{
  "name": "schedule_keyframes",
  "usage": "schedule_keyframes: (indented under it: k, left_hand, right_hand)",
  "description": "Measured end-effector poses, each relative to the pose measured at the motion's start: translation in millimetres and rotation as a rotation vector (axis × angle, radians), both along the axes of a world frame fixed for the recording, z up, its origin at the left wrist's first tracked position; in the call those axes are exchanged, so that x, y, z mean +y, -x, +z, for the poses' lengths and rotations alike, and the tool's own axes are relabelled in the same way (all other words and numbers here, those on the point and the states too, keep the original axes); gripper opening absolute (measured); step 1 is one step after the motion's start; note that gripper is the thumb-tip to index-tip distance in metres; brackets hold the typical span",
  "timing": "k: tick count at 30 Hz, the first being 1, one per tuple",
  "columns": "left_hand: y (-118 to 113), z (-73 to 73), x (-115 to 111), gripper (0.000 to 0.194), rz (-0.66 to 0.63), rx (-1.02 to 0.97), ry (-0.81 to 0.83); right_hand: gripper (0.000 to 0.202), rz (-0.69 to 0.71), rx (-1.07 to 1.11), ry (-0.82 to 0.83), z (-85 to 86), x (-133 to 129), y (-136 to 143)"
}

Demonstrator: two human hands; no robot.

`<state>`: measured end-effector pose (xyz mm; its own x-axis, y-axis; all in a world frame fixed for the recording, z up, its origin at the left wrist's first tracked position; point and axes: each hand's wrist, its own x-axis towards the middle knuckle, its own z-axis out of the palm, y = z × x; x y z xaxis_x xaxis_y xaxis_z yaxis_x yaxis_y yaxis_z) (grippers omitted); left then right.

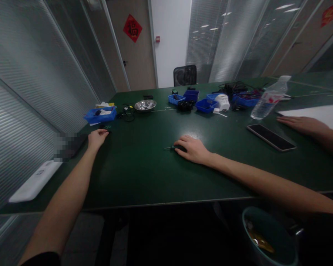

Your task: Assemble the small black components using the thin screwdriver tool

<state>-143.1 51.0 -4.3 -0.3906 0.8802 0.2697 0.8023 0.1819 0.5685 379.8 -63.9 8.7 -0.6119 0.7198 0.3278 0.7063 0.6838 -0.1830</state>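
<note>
Low over the green table (138, 166), my right hand (193, 148) is closed around the dark handle of a small screwdriver (172, 148). Its thin metal shaft points left, lying along or just above the tabletop. At the table's left side, my left hand (98, 139) has its fingertips pinched together at a small dark piece, too small to name. Just past those fingertips lies a little green-and-dark part (107, 127); whether the fingers touch it I cannot tell. Behind the left hand stands a blue tray (100, 117) with white and dark items in it.
A metal bowl (145, 106) and black cables (127, 113) lie beyond. Several blue bins (207, 106) stand at the back. To the right are a tilted water bottle (269, 98), a phone (271, 137) and another person's hand (302, 125). A bin (246, 221) stands below the edge.
</note>
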Motion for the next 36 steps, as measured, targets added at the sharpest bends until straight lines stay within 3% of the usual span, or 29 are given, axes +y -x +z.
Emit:
schedule_keyframes:
  k: [6,9,17,22,28,36]
  left_hand:
    - [-10,4.7,0,0.034,-0.084,0.051,0.035]
    - [-27,8.2,-2,0.035,-0.217,0.076,0.062]
    - [-121,14.3,-37,0.036,-0.835,-0.003,0.088]
    - [-174,15.0,-66,0.033,-1.084,-0.057,0.099]
    - [-200,17.1,-87,0.026,-1.203,-0.090,0.093]
    - [-206,16.8,-92,0.025,-1.246,-0.066,0.076]
  right_hand:
    - [0.031,0.004,0.007,0.004,0.7,0,0]
    - [0.031,0.006,0.004,0.001,0.4,0,-1]
    - [0.030,0.022,0.027,-0.005,-1.9,1,-2]
    - [0.032,0.045,0.023,-0.016,0.4,-1,0]
    - [0.034,0.135,0.050,-0.032,1.8,-3,0]
    - [0.039,0.185,0.032,-0.023,3.1,-3,-2]
